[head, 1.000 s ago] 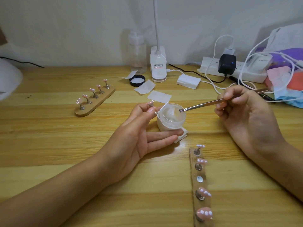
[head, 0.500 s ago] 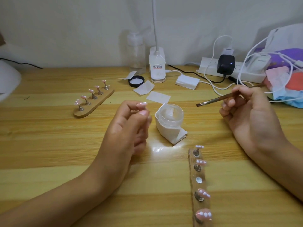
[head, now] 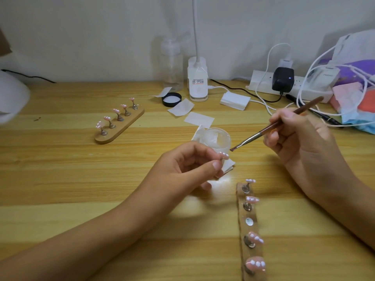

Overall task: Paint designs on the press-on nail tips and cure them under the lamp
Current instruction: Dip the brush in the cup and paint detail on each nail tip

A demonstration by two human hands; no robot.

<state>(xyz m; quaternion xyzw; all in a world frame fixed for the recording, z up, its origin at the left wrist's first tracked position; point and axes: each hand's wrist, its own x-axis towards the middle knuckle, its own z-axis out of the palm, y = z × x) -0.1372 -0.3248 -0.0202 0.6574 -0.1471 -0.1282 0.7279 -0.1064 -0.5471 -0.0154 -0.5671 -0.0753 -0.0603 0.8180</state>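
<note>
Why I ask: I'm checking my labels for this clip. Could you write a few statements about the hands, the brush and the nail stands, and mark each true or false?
1. The right hand holds the brush. True.
2. The brush's bristles are dipped inside the jar. False: they hang in the air outside the jar, close to the left hand.
3. The left hand pinches a nail tip between its fingers. True.
4. The near stand carries five nail tips. False: it carries four, and its middle spot is bare.
5. The far stand carries five nail tips. True.
</note>
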